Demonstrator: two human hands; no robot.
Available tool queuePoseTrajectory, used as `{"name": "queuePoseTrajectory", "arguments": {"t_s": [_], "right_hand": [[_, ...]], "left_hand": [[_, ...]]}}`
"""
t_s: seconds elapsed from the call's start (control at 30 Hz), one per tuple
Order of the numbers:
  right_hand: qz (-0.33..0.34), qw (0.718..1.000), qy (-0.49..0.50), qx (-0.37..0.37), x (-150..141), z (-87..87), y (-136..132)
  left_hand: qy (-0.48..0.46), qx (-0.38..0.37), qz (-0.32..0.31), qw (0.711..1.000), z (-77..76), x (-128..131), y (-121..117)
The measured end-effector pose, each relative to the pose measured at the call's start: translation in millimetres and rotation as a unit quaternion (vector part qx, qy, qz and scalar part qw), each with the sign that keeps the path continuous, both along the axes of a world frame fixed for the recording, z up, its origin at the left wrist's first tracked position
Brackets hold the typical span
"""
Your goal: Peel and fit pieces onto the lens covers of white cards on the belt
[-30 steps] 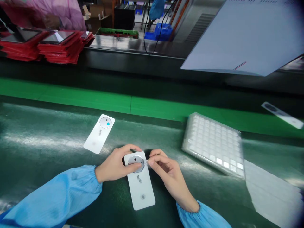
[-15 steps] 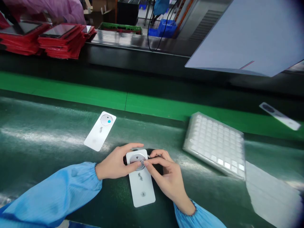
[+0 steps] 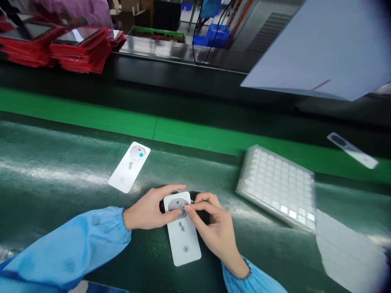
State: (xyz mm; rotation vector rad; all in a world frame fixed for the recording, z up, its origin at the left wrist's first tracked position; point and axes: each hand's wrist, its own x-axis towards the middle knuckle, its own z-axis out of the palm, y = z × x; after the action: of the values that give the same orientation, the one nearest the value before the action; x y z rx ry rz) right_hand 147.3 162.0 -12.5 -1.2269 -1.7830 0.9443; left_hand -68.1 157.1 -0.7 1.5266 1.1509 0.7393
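A white rounded rectangular panel with dark printed marks and a grey round plate near its top lies in front of me. My left hand grips its upper left side, thumb on the face and index finger stretched along the top edge. At the plate's right side, my right hand pinches with thumb and index finger; whatever is between the fingertips is too small to name. Something dark shows behind the panel's upper end, mostly hidden. A similar white panel with a blue dot on its plate lies to the left.
Right of my hands sits a clear-covered tray of small white squares, beside a pale sheet. Another panel rests on the green belt. Red-wrapped stacks stand far left, near a person in pink. A white board overhangs the upper right.
The green belt's seam and the panel on it have shifted left. My hands keep nearly the same grip at the round plate. The view has moved slightly.
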Motion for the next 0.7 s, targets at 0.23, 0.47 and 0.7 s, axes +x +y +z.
{"name": "queuePoseTrajectory", "arguments": {"t_s": [0.23, 0.47, 0.7], "right_hand": [[-0.011, 1.000, -0.010, 0.017, -3.3, -0.1, -1.5], [-0.024, 0.998, -0.028, 0.054, -8.5, 2.2, -3.4], [-0.019, 0.997, -0.033, 0.065, -9.8, 7.6, -5.9]], "left_hand": [[-0.014, -0.006, 0.001, 1.000, -1.4, 0.6, -0.6], [-0.031, -0.027, 0.030, 0.999, -1.5, 3.3, -1.4], [-0.100, -0.086, 0.034, 0.991, -5.5, 5.8, -4.2]]}}
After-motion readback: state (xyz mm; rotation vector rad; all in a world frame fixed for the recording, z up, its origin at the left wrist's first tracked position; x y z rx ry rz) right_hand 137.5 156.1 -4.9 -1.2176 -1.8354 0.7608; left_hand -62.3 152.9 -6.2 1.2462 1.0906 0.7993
